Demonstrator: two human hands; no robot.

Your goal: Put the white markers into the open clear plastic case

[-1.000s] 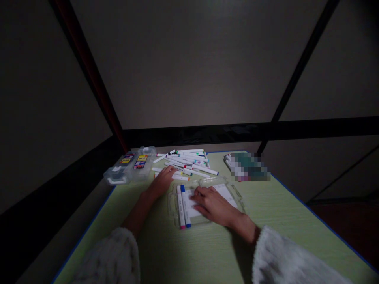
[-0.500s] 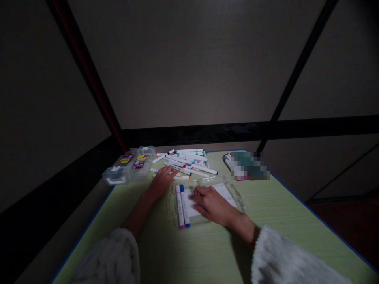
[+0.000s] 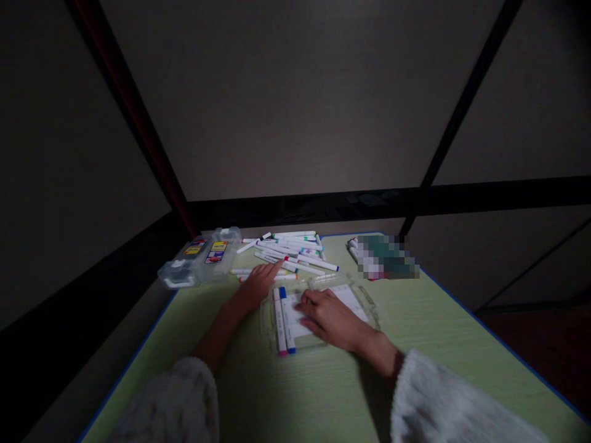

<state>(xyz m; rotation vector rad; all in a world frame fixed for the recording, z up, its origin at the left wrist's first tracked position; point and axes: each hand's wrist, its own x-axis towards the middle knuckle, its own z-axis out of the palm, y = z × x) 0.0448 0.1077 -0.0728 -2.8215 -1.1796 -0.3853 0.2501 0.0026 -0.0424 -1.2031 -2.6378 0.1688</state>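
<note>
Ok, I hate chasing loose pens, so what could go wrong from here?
The left hand is at the near side of the loose marker pile; a nudge might set some rolling.
The right hand is over the white sheet in the clear case; a shift could crease it.
The pink-ended marker and blue-capped marker lie there unheld; a brush might knock them askew.

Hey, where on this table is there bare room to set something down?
Bare tabletop shows right of the clear tray, nearer than the pixelated item, and between the forearms. It's crowded beyond the left hand: loose markers heaped beside labelled plastic casing.
</note>
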